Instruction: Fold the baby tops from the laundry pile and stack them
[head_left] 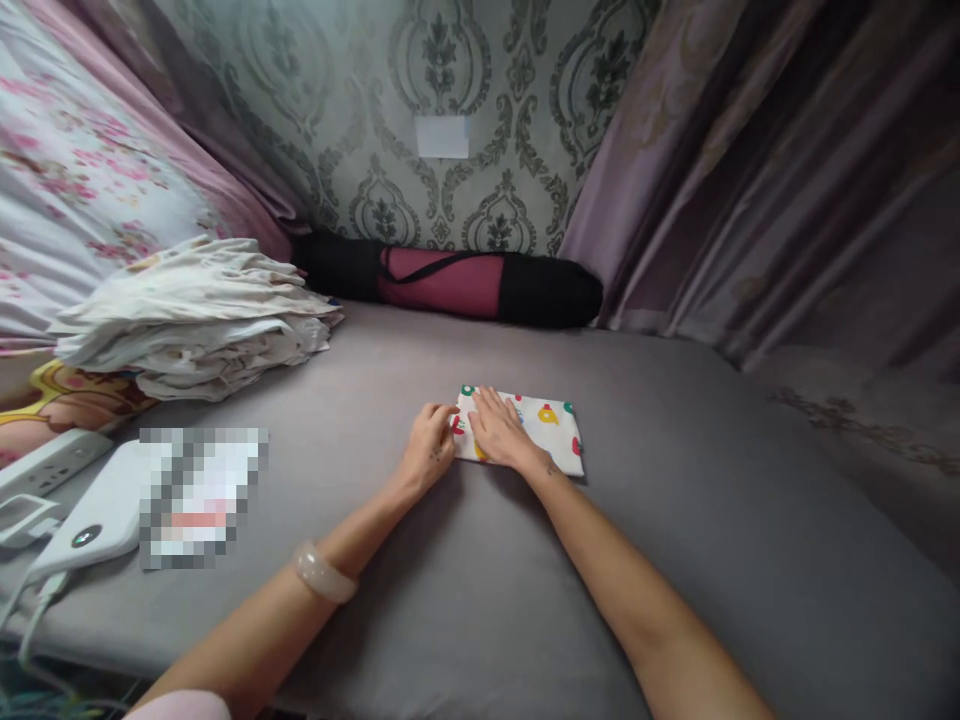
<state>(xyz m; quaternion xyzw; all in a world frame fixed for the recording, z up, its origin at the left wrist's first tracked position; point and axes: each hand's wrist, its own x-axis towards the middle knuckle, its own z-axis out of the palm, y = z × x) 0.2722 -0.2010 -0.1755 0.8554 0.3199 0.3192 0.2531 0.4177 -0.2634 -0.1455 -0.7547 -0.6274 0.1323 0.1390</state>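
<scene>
A small folded white cloth [559, 440] with red, yellow and green prints lies flat on the grey sheet, near the middle of the view. My right hand [499, 428] rests palm down on its left half, fingers stretched forward. At the cloth's left edge is my left hand [433, 440], its fingers bent and the fingertips touching that edge. Whether the left fingers pinch any fabric is too small to tell. A pale bangle circles my left forearm.
A pile of light cloths [202, 315] sits at the left. Nearer are a power strip [56, 465], a white device with cables [105, 505] and a blurred packet [206, 500]. A black and maroon roll bag [450, 283] lies along the patterned wall, between curtains.
</scene>
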